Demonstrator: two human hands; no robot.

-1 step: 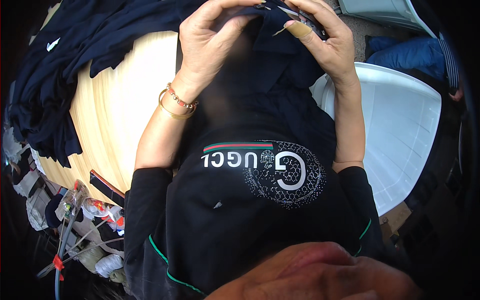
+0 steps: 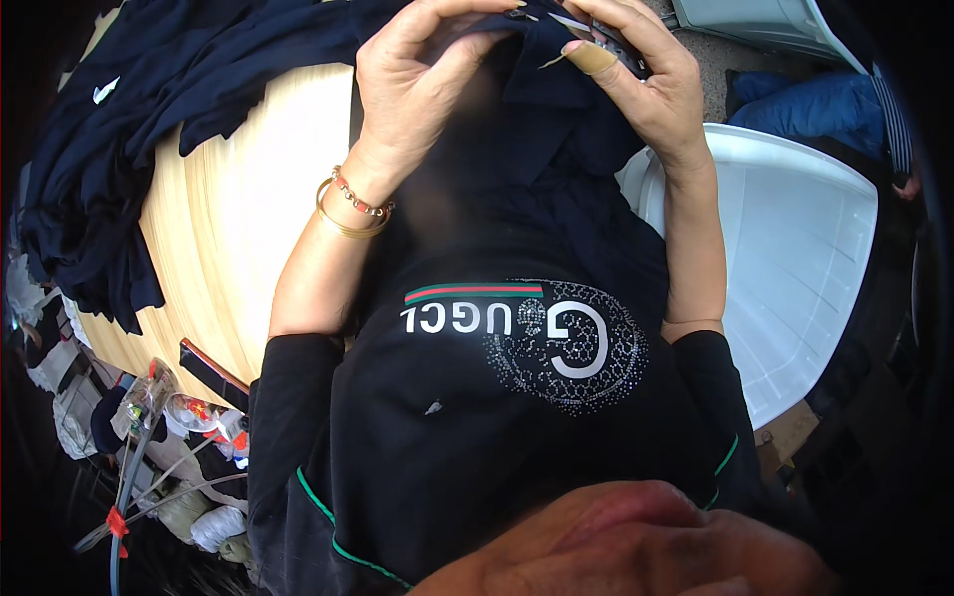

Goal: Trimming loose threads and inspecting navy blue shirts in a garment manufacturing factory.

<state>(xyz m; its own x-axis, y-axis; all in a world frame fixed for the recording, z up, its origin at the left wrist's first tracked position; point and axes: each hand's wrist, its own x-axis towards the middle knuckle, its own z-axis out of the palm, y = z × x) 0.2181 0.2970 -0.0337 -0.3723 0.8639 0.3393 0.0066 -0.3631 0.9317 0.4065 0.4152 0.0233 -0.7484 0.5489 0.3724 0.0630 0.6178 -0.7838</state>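
At the top middle, my left hand (image 2: 422, 84) pinches the edge of a dark navy garment (image 2: 542, 74) between thumb and fingers. A small dark piece shows at its fingertips; I cannot make out what it is. Close by on the right, my right hand (image 2: 661, 89) is closed round small thread snips (image 2: 570, 23), whose pointed blades face the left hand beside the cloth. A tan bandage (image 2: 590, 58) wraps the right thumb. The garment hangs down between my forearms over my lap. The upper edge of the view cuts off some fingertips.
More navy cloth (image 2: 89, 199) lies over the light wooden table (image 2: 229, 219) at left. A white plastic tub (image 2: 795, 258) stands at right, a grey bin (image 2: 765, 25) beyond it. Another person's blue-clad leg (image 2: 815, 107) is at far right. Bags and a grey pole (image 2: 117, 497) are lower left.
The snips and right thumb have shifted very slightly to the left. Otherwise both hands and the garment stay in place.
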